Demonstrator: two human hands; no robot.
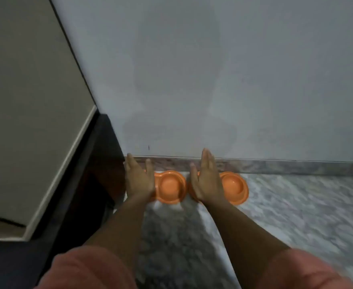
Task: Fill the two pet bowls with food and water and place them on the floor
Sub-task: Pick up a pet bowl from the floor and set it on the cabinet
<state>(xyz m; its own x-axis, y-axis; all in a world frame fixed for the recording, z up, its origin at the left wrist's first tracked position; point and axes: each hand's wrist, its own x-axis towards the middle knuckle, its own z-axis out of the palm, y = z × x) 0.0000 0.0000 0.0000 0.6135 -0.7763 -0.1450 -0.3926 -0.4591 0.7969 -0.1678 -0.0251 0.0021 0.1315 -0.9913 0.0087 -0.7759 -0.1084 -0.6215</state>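
We are reaching both arms forward and down, our left hand (139, 177) and right hand (206, 178) flat, fingers straight and together, holding nothing. The left orange bowl (169, 187) is sitting on the marble floor (296, 205) between our hands; the right orange bowl (234, 188) is lying just right of our right hand.

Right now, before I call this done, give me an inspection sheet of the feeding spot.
Surface: marbled stone floor, blurred.
Job's things: two orange pet bowls side by side on the floor by the skirting; contents cannot be told.
Clutter: nothing seen.
Grippers: left hand and right hand in front of the bowls, fingers straight, holding nothing.
Cables: nothing seen.
Surroundings: grey wall; pale cabinet at left.
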